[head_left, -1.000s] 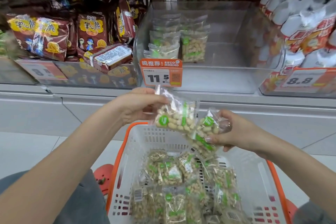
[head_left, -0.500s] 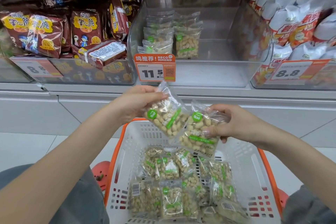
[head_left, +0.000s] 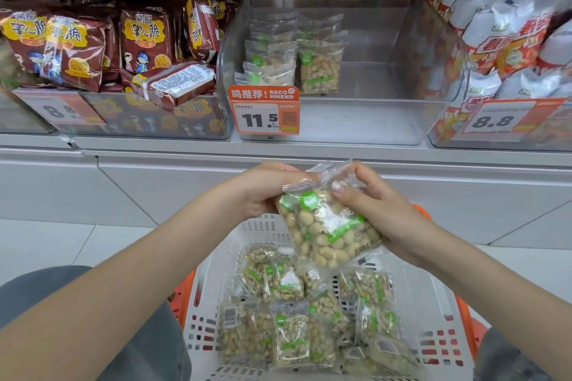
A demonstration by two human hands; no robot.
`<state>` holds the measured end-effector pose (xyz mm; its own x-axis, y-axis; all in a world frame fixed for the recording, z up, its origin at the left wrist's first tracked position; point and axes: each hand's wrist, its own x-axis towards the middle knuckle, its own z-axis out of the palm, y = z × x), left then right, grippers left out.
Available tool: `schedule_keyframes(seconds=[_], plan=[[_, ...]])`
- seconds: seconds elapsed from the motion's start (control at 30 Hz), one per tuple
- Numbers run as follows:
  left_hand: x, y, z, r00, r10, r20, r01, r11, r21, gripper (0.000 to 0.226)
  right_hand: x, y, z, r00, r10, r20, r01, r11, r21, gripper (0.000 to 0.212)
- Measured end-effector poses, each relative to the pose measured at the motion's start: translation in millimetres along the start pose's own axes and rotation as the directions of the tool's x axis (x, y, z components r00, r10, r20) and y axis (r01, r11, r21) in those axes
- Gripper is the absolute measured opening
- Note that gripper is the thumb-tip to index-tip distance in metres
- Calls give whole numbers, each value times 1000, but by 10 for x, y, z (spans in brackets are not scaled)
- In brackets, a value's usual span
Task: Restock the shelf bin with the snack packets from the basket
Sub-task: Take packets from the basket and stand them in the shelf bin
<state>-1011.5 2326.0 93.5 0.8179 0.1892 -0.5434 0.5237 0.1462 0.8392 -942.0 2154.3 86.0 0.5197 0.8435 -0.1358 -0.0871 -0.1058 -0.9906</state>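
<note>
Brought together since a moment ago: two packets held apart then, now stacked face to face as one pair of snack packets (head_left: 328,226) over the basket (head_left: 439,312). Pinched at the upper left corner by the left hand (head_left: 263,195), fingers curled behind the wrapper. Clasped from the right by the right hand (head_left: 371,213), thumb pressed on the front near the top seal, fingers wrapped round the far edge. Both grips thus closed on the same stack, neither free.

Long axis of the stack tilted, top seal up and toward the shelf, bottom seal hanging down toward the basket. Shelf bin (head_left: 402,120) straight ahead and above, clear-walled, mostly bare toward its right side, with a few matching packets (head_left: 318,68) standing upright at its back left, behind the orange price tag (head_left: 264,111). Hands roughly level with each other and about equally near the bin's front lip; open space lying up and slightly right of the stack, so probably a little handier for the right hand.

More packets lying flat in the basket below, so restocking judged only partly done. Next move likely a lift up and forward over the bin's front wall, stack kept upright.
</note>
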Motion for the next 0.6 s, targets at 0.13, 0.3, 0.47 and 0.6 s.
schedule_keyframes(seconds=[0.13,0.3,0.47,0.6], plan=[[-27,-59,51,994,-112,11,106,893,-438,48,35,3,38,997,-43,-67,45,999,24,27],[-177,-65,138,999,36,17,-21,838,-545,82,96,-73,-29,975,-122,-186,147,980,132,25],[-300,-144,410,984,179,-1,-179,983,-49,101,58,-81,-44,955,-166,-244,185,981,56,39],[-294,-191,479,968,252,-9,-252,966,-65,89,42,-78,-37,931,-167,-324,150,986,-75,69]])
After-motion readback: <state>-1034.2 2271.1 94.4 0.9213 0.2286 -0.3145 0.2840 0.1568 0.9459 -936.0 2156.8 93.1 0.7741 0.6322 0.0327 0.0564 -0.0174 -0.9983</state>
